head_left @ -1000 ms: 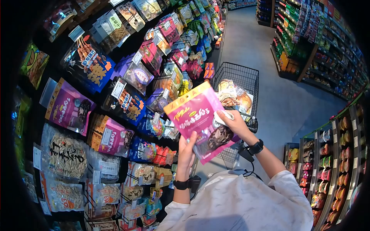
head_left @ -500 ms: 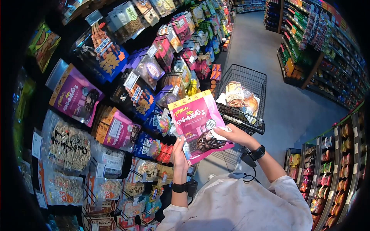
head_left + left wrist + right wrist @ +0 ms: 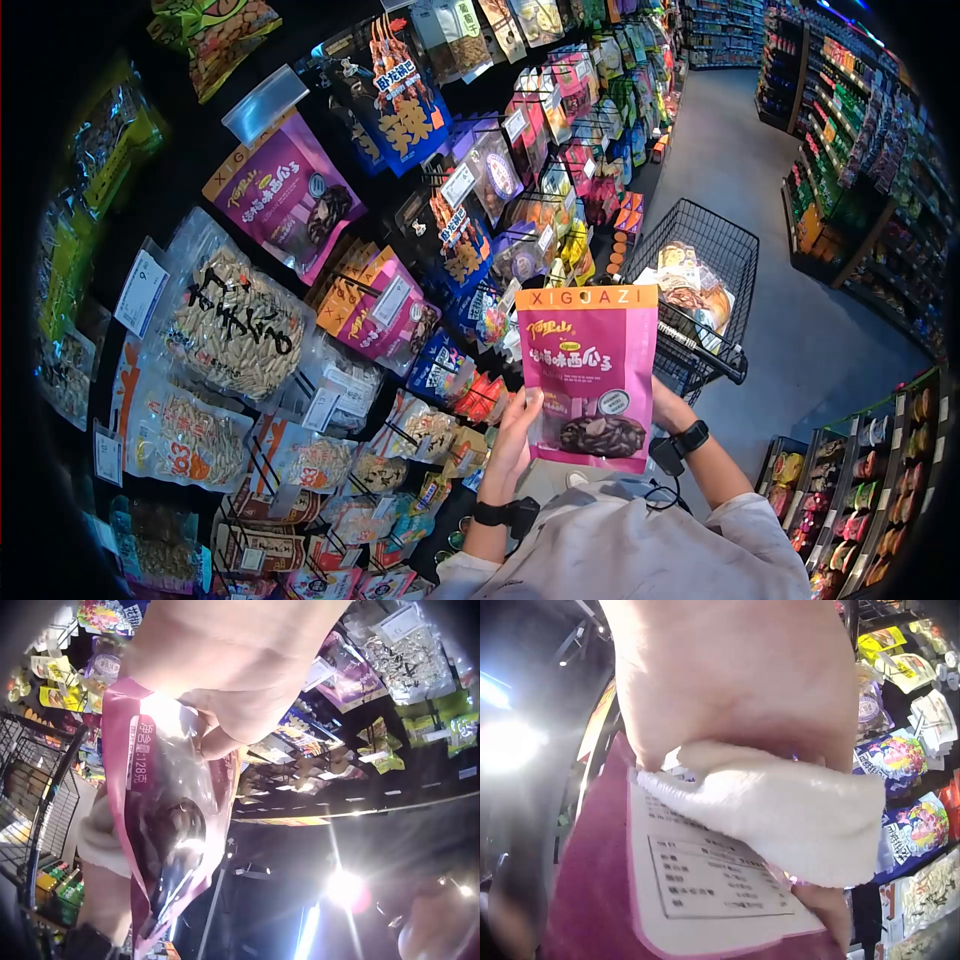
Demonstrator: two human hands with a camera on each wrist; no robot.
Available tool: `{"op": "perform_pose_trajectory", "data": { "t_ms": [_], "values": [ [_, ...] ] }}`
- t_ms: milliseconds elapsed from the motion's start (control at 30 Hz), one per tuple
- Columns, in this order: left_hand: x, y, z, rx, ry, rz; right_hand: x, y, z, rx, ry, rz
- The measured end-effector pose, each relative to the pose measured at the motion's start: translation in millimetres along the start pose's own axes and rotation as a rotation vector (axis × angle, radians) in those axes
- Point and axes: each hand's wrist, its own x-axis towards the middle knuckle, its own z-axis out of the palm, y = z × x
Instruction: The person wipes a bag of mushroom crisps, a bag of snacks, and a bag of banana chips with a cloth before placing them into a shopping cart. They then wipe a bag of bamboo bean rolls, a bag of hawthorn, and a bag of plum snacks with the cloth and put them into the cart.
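Note:
A pink pouch of watermelon seeds (image 3: pixel 590 375), with an orange top band and a dark seed picture low down, is held up in front of the body. My left hand (image 3: pixel 512 440) grips its left edge, thumb on the front face. At the right edge, my right hand (image 3: pixel 672 408) holds it too, its fingers mostly hidden behind the pouch in the head view. The right wrist view shows a white cloth-like strip (image 3: pixel 780 814) across that hand, beside the pouch's printed back label (image 3: pixel 720 877). Through the clear side in the left wrist view, dark seeds (image 3: pixel 176 840) show.
Beyond the pouch stands a black wire shopping cart (image 3: pixel 735 300) with packaged food (image 3: pixel 690 285) inside. On the left, a wall of hanging snack bags includes matching pink pouches (image 3: pixel 285 195). Shelves with small packs (image 3: pixel 860 490) line the right side, along the grey aisle floor (image 3: pixel 800 340).
The pouch has turned from tilted to upright and shifted right in view. My right thumb, earlier on its front, is now behind it. The view has swung left, showing more of the rack.

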Motion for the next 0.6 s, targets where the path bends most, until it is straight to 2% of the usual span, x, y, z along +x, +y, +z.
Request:
{"op": "perform_pose_trajectory", "data": {
  "t_ms": [100, 167, 267, 300, 367, 400, 433, 467, 500, 533, 567, 600],
  "values": [
    [-5.3, -1.3, 1.6, -0.064, 0.043, -0.035, 6.3, 1.0, 4.1, -0.025, -0.024, 0.082],
    [-6.0, -4.6, -4.2, -0.094, 0.067, 0.023, 23.3, 17.1, -4.7, -0.058, -0.082, 0.101],
    [-3.9, 0.0, -10.1, -0.078, 0.090, 0.100, 24.2, -1.5, 24.1, -0.258, 0.017, -0.118],
    [-5.0, 2.8, -10.7, -0.066, 0.107, 0.097, 33.8, 3.0, 25.8, -0.081, 0.092, -0.123],
    [3.5, -4.2, -22.5, -0.117, 0.064, 0.111, 30.3, -13.2, 9.7, 0.209, -0.183, 0.052],
    [4.0, -2.3, -18.8, -0.063, 0.099, 0.149, 19.4, -22.9, 15.3, 0.153, -0.138, 0.088],
    [6.1, 3.3, -10.1, -0.015, 0.124, 0.198, 16.9, -21.1, 24.5, 0.066, 0.054, 0.001],
    [8.7, 6.5, -2.8, -0.025, 0.103, 0.192, 19.6, -6.7, 10.0, -0.050, 0.022, 0.001],
    [10.1, 6.3, 1.6, -0.031, 0.081, 0.175, 20.1, 12.2, -6.8, -0.328, 0.031, -0.116],
    [14.0, 3.1, 1.4, -0.083, 0.039, 0.122, 7.0, -4.4, 10.9, -0.250, 0.017, -0.138],
    [18.2, -3.6, 5.1, -0.087, 0.080, 0.173, 5.4, -0.7, 5.6, -0.188, 0.072, -0.094],
    [22.3, -7.9, 2.4, -0.067, 0.076, 0.122, 5.9, 5.8, -2.5, -0.158, 0.098, -0.112]
  ]
}}
